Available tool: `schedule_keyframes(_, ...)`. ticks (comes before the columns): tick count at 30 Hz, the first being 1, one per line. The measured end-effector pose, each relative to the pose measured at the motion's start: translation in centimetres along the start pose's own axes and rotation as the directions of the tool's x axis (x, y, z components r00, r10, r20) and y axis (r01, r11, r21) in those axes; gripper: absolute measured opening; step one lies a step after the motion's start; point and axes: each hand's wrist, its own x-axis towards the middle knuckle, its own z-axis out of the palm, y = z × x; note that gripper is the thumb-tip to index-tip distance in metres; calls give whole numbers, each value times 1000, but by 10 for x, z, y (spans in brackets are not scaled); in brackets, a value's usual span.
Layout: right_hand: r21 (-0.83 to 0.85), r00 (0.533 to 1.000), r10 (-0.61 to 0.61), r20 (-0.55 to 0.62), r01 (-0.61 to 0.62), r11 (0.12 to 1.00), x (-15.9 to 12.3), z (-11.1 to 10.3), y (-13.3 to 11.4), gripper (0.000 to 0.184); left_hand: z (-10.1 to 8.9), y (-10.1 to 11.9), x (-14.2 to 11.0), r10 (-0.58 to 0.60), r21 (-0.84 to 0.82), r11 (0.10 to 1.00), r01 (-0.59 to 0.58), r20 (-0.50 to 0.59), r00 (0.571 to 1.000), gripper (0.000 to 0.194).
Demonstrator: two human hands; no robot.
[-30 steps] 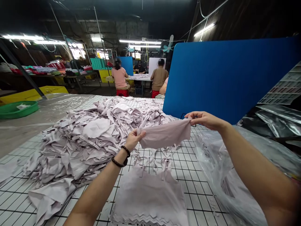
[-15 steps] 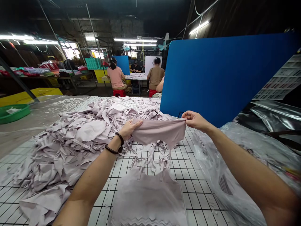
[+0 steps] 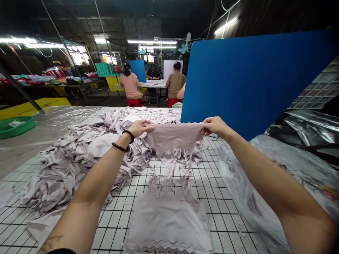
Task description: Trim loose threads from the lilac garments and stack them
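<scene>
Between my two hands a pale mauve camisole top point(image 3: 176, 135) hangs upside down, its wavy hem edge stretched level and its thin straps dangling below. My left hand point(image 3: 143, 127) pinches the hem's left corner; dark beaded bracelets circle that wrist. The right corner is gripped by the fingers of my right hand point(image 3: 212, 126). Below, on the grid-lined table point(image 3: 225, 215), a flat stack of matching tops point(image 3: 169, 220) lies with straps pointing away from me and wavy hems towards me. To the left rises a large loose heap of the same garments point(image 3: 87, 158).
A clear plastic bag point(image 3: 246, 190) with garments inside lies at the right. Behind it stands a tall blue panel point(image 3: 251, 81). A green basin point(image 3: 18, 127) sits far left. Co-workers sit at another table in the background, two on red stools point(image 3: 134, 102).
The held top has risen and been pulled taut; its wavy hem now runs straight between both hands, and its straps hang down. My left hand has moved up and left.
</scene>
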Motion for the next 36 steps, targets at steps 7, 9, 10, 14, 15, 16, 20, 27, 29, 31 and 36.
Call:
schedule_keyframes(7, -191, 983, -157, 95, 173, 966, -137, 36, 65, 11, -2, -64, -114, -45, 213, 977, 22, 100, 994, 22)
schedule_keyframes(9, -278, 969, -186, 163, 226, 934, -188, 54, 95, 16, 3, -94, -165, -116, 287, 956, 63, 170, 979, 20)
schedule_keyframes(10, -295, 964, -191, 187, 241, 925, -210, 64, 110, 18, 6, -108, -189, -126, 322, 945, 57, 200, 972, 18)
schedule_keyframes(14, -360, 945, -250, 210, 313, 879, -267, 89, 146, 24, 18, -142, -259, -67, 456, 889, -46, 229, 971, 22)
schedule_keyframes(15, -381, 943, -269, 194, 325, 865, -274, 91, 149, 24, 20, -144, -270, -30, 472, 878, -82, 224, 974, 23)
schedule_keyframes(16, -405, 943, -284, 174, 332, 852, -280, 92, 148, 25, 22, -144, -278, 11, 482, 868, -120, 224, 975, 25)
schedule_keyframes(20, -500, 934, -317, 163, 355, 790, -301, 90, 144, 28, 23, -135, -303, 118, 518, 821, -241, 259, 959, 27)
schedule_keyframes(27, -626, 873, -332, 358, 488, 607, -333, 102, 161, 33, 29, -146, -331, 158, 565, 761, -318, 314, 936, 26)
schedule_keyframes(29, -655, 879, -286, 381, 475, 587, -333, 102, 158, 34, 28, -145, -332, 123, 576, 765, -288, 308, 943, 23)
schedule_keyframes(31, -677, 897, -221, 383, 436, 593, -330, 98, 150, 32, 26, -137, -330, 59, 612, 748, -256, 323, 944, 19)
schedule_keyframes(36, -531, 972, -68, 224, 180, 828, -293, 85, 128, 26, 49, -100, -321, 3, 759, 611, -224, 281, 960, 13)
